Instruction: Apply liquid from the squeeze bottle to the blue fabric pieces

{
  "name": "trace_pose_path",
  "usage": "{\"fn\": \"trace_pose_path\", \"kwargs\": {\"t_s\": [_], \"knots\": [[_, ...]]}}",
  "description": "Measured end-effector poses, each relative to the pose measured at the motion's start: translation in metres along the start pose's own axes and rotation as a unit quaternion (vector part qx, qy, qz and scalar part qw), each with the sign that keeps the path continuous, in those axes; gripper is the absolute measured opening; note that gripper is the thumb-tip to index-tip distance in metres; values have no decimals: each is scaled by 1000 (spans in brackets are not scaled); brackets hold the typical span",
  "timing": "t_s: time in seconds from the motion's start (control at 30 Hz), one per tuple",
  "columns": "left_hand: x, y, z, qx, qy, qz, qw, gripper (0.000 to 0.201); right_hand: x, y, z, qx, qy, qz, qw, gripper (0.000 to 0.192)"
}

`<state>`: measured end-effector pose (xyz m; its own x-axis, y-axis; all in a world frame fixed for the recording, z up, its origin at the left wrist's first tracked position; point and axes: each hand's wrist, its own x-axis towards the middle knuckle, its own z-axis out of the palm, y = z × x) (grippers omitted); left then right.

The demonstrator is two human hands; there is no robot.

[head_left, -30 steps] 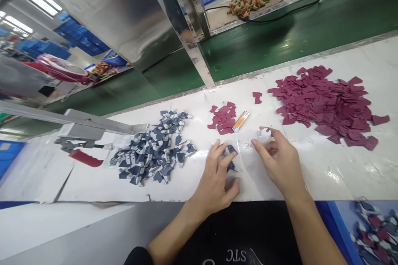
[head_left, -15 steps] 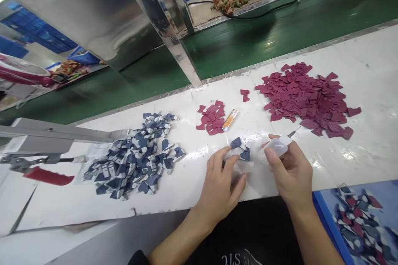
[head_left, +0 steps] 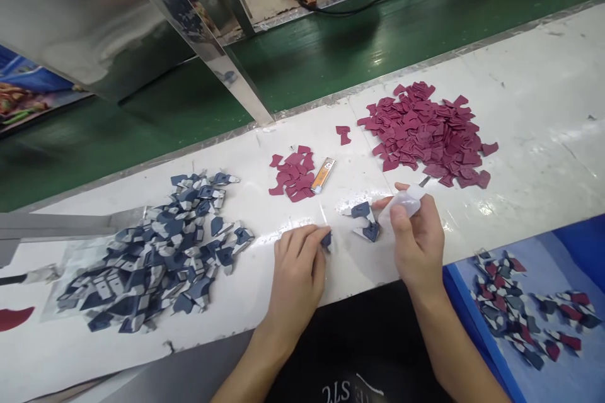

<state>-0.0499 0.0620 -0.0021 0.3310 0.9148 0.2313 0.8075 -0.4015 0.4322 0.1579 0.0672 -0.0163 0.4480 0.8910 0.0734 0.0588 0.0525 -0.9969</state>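
My left hand [head_left: 299, 267] rests on the white table with its fingers closed at a small dark blue piece [head_left: 326, 240], mostly hidden by the fingertips. To its right lie dark blue and white moulded pieces [head_left: 367, 230], close together. My right hand [head_left: 422, 245] grips a translucent white squeeze bottle [head_left: 401, 204] with a thin metal tip, which points up and right toward the maroon pile. The right index finger reaches out behind the bottle, close to the blue and white pieces. A large heap of similar blue and white pieces [head_left: 155, 258] spreads left of my left hand.
Flat maroon pieces form a big pile [head_left: 430, 132] and a small pile [head_left: 293, 174]. An orange-labelled strip [head_left: 324, 175] lies beside the small one. A blue tray [head_left: 562, 352] with assembled pieces sits lower right. A metal post [head_left: 236, 82] rises at the table's far edge.
The view has shifted right. My left fingers have come together at a small blue piece, away from the other blue and white pieces. The bottle stays in my right hand.
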Motion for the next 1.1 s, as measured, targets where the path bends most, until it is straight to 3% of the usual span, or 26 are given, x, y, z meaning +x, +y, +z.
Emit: {"fn": "trace_pose_path", "kwargs": {"t_s": [0.13, 0.33, 0.57, 0.73, 0.83, 1.0, 1.1], "knots": [[20, -5, 3, -45, 30, 25, 998, 38, -1, 2, 0, -7, -14, -5, 1000, 34], [21, 14, 6, -54, 88, -32, 994, 22, -7, 3, -2, 32, -63, 12, 997, 31], [19, 25, 20, -19, 54, -16, 998, 16, -7, 4, -4, 8, -88, 9, 996, 32], [15, 18, 14, -34, 58, 17, 998, 37, -13, -4, -14, -34, -37, -23, 998, 32], [8, 18, 10, -41, 13, 69, 997, 49, -18, -10, -26, -67, -17, -19, 997, 40], [1, 24, 12, -17, -16, 85, 996, 27, -19, -23, -41, -41, -98, 73, 992, 49], [0, 32, 18, -1, 9, 72, 997, 26, -16, -28, -47, -24, -65, 80, 994, 42]]}}
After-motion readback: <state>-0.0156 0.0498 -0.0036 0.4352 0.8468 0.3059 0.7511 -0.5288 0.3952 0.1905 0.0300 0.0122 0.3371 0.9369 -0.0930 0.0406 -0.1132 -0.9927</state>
